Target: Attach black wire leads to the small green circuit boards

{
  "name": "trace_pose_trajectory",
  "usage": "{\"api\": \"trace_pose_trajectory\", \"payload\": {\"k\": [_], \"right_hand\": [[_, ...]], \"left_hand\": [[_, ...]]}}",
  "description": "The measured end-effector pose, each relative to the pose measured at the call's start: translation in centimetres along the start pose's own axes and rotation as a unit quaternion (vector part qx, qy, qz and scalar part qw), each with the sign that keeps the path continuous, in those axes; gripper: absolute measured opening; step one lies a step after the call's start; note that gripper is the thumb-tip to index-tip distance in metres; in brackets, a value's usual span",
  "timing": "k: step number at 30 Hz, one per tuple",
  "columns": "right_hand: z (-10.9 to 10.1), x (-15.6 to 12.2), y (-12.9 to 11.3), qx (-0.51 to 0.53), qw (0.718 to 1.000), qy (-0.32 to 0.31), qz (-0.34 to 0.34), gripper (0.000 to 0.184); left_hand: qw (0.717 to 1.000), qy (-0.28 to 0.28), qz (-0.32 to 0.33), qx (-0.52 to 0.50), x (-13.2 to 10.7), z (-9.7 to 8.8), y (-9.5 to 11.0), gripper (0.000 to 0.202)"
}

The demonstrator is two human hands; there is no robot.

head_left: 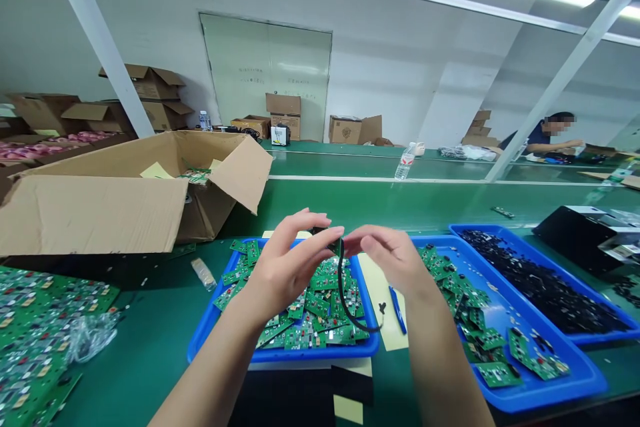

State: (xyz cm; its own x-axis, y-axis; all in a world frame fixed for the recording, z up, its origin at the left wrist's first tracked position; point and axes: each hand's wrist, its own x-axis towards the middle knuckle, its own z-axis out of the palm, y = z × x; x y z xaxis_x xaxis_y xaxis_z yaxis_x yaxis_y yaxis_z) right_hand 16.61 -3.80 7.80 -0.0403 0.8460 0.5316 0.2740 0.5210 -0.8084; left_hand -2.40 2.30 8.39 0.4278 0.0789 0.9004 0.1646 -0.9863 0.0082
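My left hand [293, 260] and my right hand [387, 255] meet above a blue tray [210, 327] heaped with small green circuit boards [320, 313]. Both pinch a small green board [336, 243] between their fingertips. A black wire [347, 297] hangs from that board and curls down to a small plug over the tray's right edge. The board itself is mostly hidden by my fingers.
A second blue tray [575, 380] with green boards lies to the right, a third [620, 330] holds black parts. A blue pen [398, 310] rests on yellow paper. An open cardboard box [100, 207] stands left. Board panels [35, 320] lie at lower left. A seated person [543, 137] works far right.
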Motion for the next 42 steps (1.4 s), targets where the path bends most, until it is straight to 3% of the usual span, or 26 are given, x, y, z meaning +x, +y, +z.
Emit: {"api": "trace_pose_trajectory", "payload": {"k": [2,7,11,14,20,23,27,31,35,38,42], "right_hand": [[0.8,-0.2,-0.6,0.016,0.999,-0.041,0.007,0.025],[2.0,-0.6,-1.4,-0.006,0.999,-0.020,0.036,0.015],[2.2,-0.3,-0.8,0.098,0.992,-0.024,0.078,0.019],[2.4,-0.1,-0.4,0.135,0.988,-0.011,0.069,0.031],[3.1,-0.7,-1.2,-0.002,0.995,0.070,0.069,0.023],[3.3,-1.0,-1.8,-0.055,0.993,0.082,0.058,0.021],[3.3,-1.0,-1.9,-0.032,0.994,0.078,0.068,0.022],[3.2,-0.6,-1.4,0.134,0.984,0.030,0.117,0.029],[3.0,0.1,-0.8,0.279,0.942,-0.046,0.179,0.032],[2.6,0.3,-0.4,0.298,0.929,-0.093,0.197,0.034],[2.1,0.1,-0.4,0.243,0.946,-0.083,0.197,0.031]], "left_hand": [[1.000,-0.003,0.003,0.015,-0.1,0.1,0.0,0.034],[0.999,-0.003,-0.002,0.039,-0.1,-0.1,0.0,0.036],[0.999,0.001,0.007,0.032,0.0,-0.3,-0.2,0.036],[0.999,-0.004,0.019,0.038,0.0,-0.3,-0.4,0.037],[0.996,-0.003,0.031,0.080,0.1,-0.3,-0.4,0.035],[0.995,-0.009,0.023,0.092,0.0,-0.2,-0.4,0.034],[0.996,-0.010,0.002,0.093,-0.2,0.1,-0.4,0.033],[0.998,0.003,-0.018,0.057,-0.2,0.5,-0.2,0.038],[0.998,-0.002,-0.054,-0.039,-0.1,0.5,-0.2,0.038],[0.987,-0.036,-0.090,-0.126,-0.1,0.4,-0.6,0.033],[0.963,-0.060,-0.166,-0.203,0.0,0.3,-1.0,0.029]]}}
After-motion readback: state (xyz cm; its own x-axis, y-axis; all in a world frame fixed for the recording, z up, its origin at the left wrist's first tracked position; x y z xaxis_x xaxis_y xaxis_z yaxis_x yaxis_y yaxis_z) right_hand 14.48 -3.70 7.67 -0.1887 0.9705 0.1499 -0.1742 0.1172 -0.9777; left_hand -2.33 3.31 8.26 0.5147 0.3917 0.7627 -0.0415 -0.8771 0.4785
